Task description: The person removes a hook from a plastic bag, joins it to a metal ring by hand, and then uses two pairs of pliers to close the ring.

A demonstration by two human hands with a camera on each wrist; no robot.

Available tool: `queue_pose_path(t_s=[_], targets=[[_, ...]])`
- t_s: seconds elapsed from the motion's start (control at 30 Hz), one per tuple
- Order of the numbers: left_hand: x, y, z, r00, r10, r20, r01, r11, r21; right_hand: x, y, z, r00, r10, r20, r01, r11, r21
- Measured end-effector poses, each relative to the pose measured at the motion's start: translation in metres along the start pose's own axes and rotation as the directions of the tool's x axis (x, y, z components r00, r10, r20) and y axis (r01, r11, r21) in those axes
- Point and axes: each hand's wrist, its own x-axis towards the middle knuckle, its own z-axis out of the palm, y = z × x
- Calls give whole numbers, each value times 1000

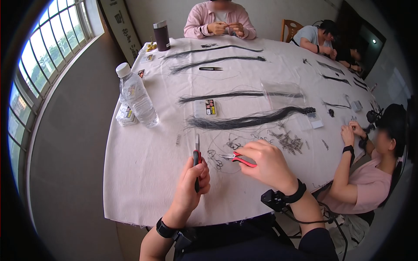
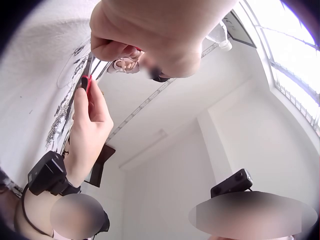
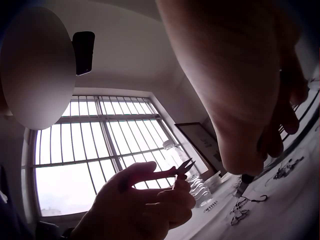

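The red-and-black pliers [image 1: 197, 157] are gripped in the left hand [image 1: 190, 178], long axis pointing away from the body. The red-handled pliers [image 1: 236, 157] are held crosswise in the right hand [image 1: 264, 162], tips directed leftward. Between the tools, nearer the right-hand tips, dark looped pieces [image 1: 214, 161] are laid on the white cloth [image 1: 143, 174].

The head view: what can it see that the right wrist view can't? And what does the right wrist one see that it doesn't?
Only the head view shows the dark tumbler, black snips and the person in pink across the table.

Only the right wrist view shows a black device beside the wearer's blurred head.

Both show the barred window, water bottle, right hand, and left hand holding pliers.
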Motion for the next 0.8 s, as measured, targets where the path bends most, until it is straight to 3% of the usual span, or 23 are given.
queue_pose_path(t_s=[0.17,0.3,0.4,0.53,0.6,0.8], targets=[[-3,1,3,985,-150,82,120,950,289,-4,7,-13,997,34,-69,-30,998,48],[-2,-2,5,984,-145,104,103,936,338,-8,10,-22,993,38,-116,-30,997,72],[-1,-3,2,983,-153,101,113,939,326,-10,14,-25,990,30,-140,-22,998,61],[-2,-1,2,994,-46,96,27,982,188,-10,16,-23,994,70,-89,-71,997,-12],[-2,1,0,999,40,36,-44,990,137,-11,19,-14,995,71,-70,-74,996,-40],[-1,3,-1,992,117,-47,-115,992,45,-6,7,3,999,11,-30,-12,999,-31]])
